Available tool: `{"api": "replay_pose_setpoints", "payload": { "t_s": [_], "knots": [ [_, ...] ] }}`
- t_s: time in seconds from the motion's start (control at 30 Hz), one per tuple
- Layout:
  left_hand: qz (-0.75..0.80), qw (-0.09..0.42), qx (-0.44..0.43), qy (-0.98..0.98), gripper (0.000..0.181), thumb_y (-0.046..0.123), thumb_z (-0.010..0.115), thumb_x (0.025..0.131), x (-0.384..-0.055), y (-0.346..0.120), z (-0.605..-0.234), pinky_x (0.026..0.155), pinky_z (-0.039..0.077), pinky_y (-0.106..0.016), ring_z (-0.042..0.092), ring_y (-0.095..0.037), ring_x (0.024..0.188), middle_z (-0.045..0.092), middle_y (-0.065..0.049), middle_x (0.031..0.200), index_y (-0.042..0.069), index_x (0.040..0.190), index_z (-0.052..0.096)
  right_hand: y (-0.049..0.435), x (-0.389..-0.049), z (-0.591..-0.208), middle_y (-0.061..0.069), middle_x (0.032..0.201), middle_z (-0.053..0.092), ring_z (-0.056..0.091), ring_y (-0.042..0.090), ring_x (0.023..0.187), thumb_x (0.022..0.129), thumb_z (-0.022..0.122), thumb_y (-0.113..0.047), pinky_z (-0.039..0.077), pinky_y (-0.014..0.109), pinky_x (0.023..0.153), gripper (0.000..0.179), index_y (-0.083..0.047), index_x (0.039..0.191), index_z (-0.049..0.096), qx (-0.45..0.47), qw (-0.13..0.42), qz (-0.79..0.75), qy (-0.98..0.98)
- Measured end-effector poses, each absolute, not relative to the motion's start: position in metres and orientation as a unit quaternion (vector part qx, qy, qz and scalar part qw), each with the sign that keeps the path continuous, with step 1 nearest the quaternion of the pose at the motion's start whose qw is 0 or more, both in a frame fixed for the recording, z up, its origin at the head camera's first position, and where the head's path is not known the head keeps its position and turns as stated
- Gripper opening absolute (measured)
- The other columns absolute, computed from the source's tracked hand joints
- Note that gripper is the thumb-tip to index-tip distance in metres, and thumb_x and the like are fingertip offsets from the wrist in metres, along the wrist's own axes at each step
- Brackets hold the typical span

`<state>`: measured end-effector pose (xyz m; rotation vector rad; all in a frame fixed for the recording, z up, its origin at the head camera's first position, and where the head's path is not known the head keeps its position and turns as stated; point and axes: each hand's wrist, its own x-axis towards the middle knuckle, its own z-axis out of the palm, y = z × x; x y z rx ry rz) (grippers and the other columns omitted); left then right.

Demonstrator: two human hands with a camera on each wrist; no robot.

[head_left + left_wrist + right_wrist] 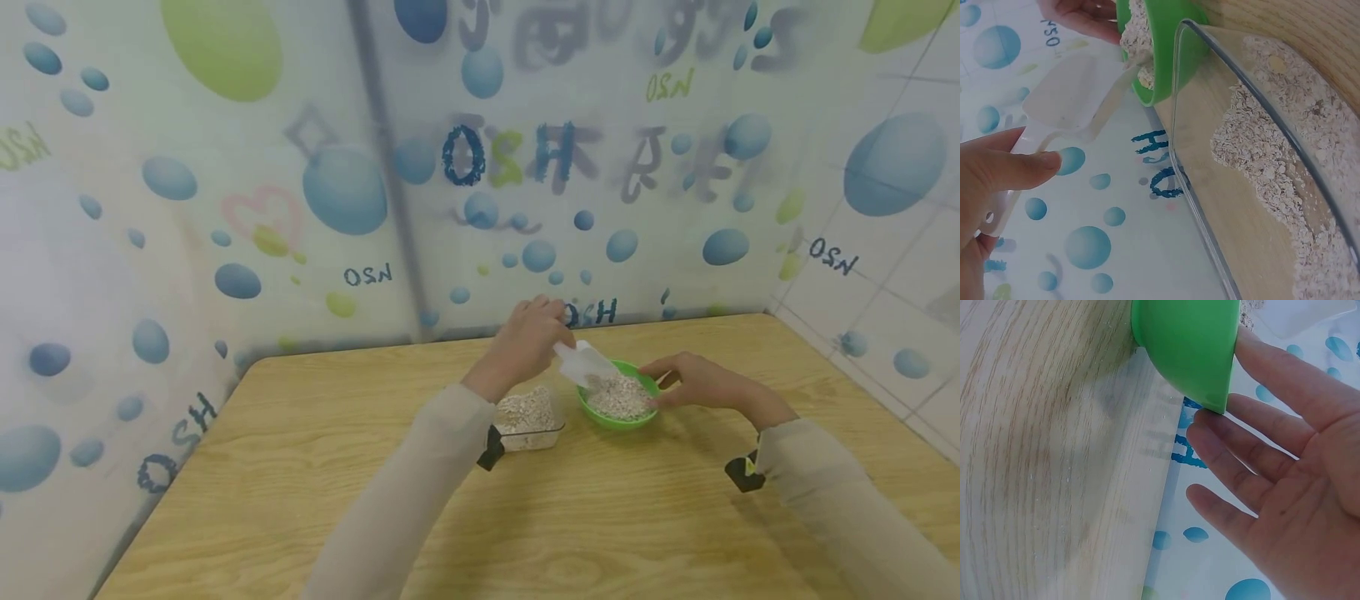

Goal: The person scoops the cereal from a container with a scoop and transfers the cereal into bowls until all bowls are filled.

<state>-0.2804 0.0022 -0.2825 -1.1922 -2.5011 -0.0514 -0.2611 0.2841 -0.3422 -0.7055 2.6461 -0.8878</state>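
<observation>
My left hand [527,340] grips a white plastic scoop [583,363] by its handle, thumb laid along the top. The scoop tilts down to the right, its front edge over a green bowl [617,423]. Pale rolled oats [619,398] fill much of the bowl, and some lie at the scoop's tip in the left wrist view. On the bowl's right side rests my right hand [705,383]; the right wrist view shows its fingers [1266,453] spread and fairly straight, touching the rim. Left of the bowl, partly behind my left wrist, stands a clear container [1200,209] of oats.
Everything stands on a wood-grain table [600,517]. A patterned curtain [480,250] with blue and green dots hangs just behind its far edge, and a tiled wall [907,275] with similar dots rises at the right.
</observation>
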Motion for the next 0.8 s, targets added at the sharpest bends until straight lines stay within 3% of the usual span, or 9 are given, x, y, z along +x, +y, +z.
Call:
{"api": "replay_pose_setpoints", "payload": {
  "t_s": [0.33, 0.67, 0.8],
  "knots": [
    [-0.035, 0.231, -0.413, -0.880, 0.023, 0.009, 0.072, 0.077, -0.279, -0.012, -0.282, 0.072, 0.037, -0.028, 0.039, -0.014, 0.076, 0.052, 0.003, 0.085, 0.022, 0.096, 0.074, 0.282, -0.260, -0.340, 0.031, 0.122, 0.049, 0.053, 0.042, 0.103, 0.082, 0.069, -0.023, 0.049, 0.043, 0.078, 0.061, 0.012, 0.126, 0.046, -0.247, 0.124, -0.300, 0.913],
    [-0.064, 0.198, -0.398, -0.894, 0.026, 0.026, 0.075, 0.077, -0.283, -0.049, -0.286, 0.060, 0.040, -0.027, 0.050, -0.014, 0.069, 0.058, 0.002, 0.079, 0.016, 0.101, 0.072, 0.281, -0.261, -0.339, 0.031, 0.122, 0.049, 0.054, 0.041, 0.102, 0.081, 0.070, -0.025, 0.049, 0.043, 0.077, 0.062, 0.012, 0.125, 0.047, -0.247, 0.118, -0.299, 0.914],
    [-0.133, 0.150, -0.392, -0.898, 0.026, 0.024, 0.076, 0.075, -0.283, -0.069, -0.294, 0.065, 0.046, -0.027, 0.057, -0.015, 0.072, 0.062, 0.000, 0.081, 0.010, 0.096, 0.072, 0.282, -0.260, -0.341, 0.030, 0.122, 0.050, 0.054, 0.041, 0.102, 0.081, 0.070, -0.026, 0.049, 0.043, 0.078, 0.062, 0.012, 0.125, 0.047, -0.247, 0.121, -0.300, 0.913]
  ]
}}
